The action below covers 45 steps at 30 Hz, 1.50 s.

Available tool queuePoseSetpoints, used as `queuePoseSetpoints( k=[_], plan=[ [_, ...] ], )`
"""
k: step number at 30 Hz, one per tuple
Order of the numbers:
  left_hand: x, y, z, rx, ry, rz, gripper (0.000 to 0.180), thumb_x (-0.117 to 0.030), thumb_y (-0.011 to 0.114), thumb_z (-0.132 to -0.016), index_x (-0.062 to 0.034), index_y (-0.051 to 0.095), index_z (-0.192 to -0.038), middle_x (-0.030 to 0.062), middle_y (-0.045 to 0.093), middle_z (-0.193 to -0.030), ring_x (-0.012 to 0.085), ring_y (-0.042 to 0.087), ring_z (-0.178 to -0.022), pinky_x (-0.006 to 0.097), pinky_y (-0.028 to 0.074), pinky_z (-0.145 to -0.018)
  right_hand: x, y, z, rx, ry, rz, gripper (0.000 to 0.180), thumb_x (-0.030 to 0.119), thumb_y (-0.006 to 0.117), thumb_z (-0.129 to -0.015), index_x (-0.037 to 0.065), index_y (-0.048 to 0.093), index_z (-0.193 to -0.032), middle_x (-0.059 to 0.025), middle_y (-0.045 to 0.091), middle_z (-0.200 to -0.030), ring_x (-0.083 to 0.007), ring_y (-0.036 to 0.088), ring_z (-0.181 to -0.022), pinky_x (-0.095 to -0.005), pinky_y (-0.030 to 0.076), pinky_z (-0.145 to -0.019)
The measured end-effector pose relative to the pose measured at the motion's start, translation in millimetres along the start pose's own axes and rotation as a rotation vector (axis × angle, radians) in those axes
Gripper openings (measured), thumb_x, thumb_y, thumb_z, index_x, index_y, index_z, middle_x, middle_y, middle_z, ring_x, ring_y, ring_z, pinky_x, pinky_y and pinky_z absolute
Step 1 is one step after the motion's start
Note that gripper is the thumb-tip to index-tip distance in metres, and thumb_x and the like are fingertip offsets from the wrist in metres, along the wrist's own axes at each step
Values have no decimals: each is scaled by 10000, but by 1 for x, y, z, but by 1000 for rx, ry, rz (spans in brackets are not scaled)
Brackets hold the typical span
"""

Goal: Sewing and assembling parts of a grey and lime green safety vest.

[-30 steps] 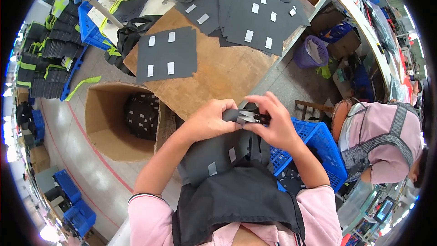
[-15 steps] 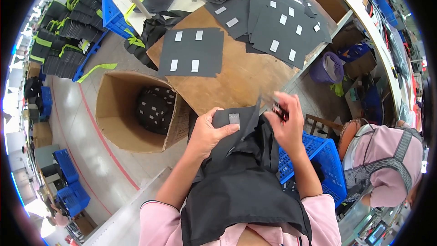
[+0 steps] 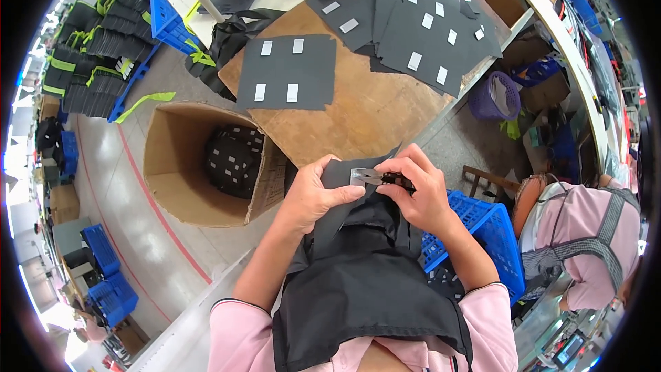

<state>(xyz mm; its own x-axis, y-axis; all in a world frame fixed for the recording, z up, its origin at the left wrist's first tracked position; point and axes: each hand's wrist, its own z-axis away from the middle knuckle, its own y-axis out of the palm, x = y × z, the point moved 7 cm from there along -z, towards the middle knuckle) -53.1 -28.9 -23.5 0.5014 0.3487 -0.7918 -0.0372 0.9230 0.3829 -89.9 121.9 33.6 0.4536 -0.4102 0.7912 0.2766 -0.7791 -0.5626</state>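
Over my lap, my left hand (image 3: pixel 311 198) pinches a black fabric piece (image 3: pixel 334 174), its thumb lying beside a small white label (image 3: pixel 357 174) on it. Closed around dark-handled thread snips (image 3: pixel 373 177), my right hand (image 3: pixel 420 189) has the metal blades against the label's right edge. Whether the tips are on the label or on a thread I cannot tell. Ahead on the brown wooden board (image 3: pixel 365 120) lies a flat black panel (image 3: pixel 284 65) with several white labels. A large pile of similar panels (image 3: pixel 427 41) spreads behind it to the right.
An open cardboard box (image 3: pixel 175 193) at the left holds black labelled pieces (image 3: pixel 234 158). A blue basket (image 3: pixel 492 248) stands by my right arm, with a co-worker (image 3: pixel 585 244) beyond it. At the far left are stacked black bundles (image 3: pixel 103 38) with yellow-green ties.
My right hand has swung left and down, bringing the snips' blades from above the fabric to the label. My left hand keeps its hold on the fabric piece.
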Motion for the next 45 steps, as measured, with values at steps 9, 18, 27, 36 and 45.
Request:
queuePoseSetpoints(
  k=[9, 18, 27, 36, 45],
  plan=[
    [3, -1, -2, 31, -26, -23, 302, -55, 794, -670, -46, 562, -862, -13, 581, -798, 48, 531, -711, 194, 436, -657, 6, -3, 2, -61, -69, 109, 273, 54, 726, -643, 76, 625, -895, -67, 544, -783, -238, 563, -611, -316, 456, -532],
    [-1, 2, -2, 70, -79, -27, 313, -89, 804, -654, -47, 568, -856, -6, 587, -799, 55, 537, -705, 199, 441, -644, 11, -10, -6, -20, -233, 188, 303, 101, 739, -612, 112, 642, -899, -19, 552, -767, -201, 553, -610, -294, 440, -535],
    [-4, 4, 0, 105, -142, -9, 278, -55, 776, -645, -58, 573, -835, -15, 581, -775, 53, 538, -676, 194, 442, -625, 14, -14, -14, 53, -337, 149, 293, 118, 750, -598, 119, 652, -874, 1, 544, -762, -189, 539, -598, -295, 428, -536],
    [-7, 11, -1, 120, -167, -48, 281, -66, 774, -634, -56, 578, -835, -18, 576, -763, 52, 533, -661, 195, 435, -611, 18, -17, -11, 85, -371, 221, 279, 120, 751, -594, 114, 660, -858, -2, 542, -753, -196, 523, -583, -300, 429, -526],
    [-12, 13, -2, 104, -135, -62, 286, -70, 769, -651, -29, 585, -866, 12, 597, -788, 68, 557, -682, 207, 454, -634, 15, -14, 4, -69, -202, 133, 283, 67, 743, -604, 92, 652, -871, -56, 560, -772, -223, 569, -632, -302, 457, -543]
  ],
)
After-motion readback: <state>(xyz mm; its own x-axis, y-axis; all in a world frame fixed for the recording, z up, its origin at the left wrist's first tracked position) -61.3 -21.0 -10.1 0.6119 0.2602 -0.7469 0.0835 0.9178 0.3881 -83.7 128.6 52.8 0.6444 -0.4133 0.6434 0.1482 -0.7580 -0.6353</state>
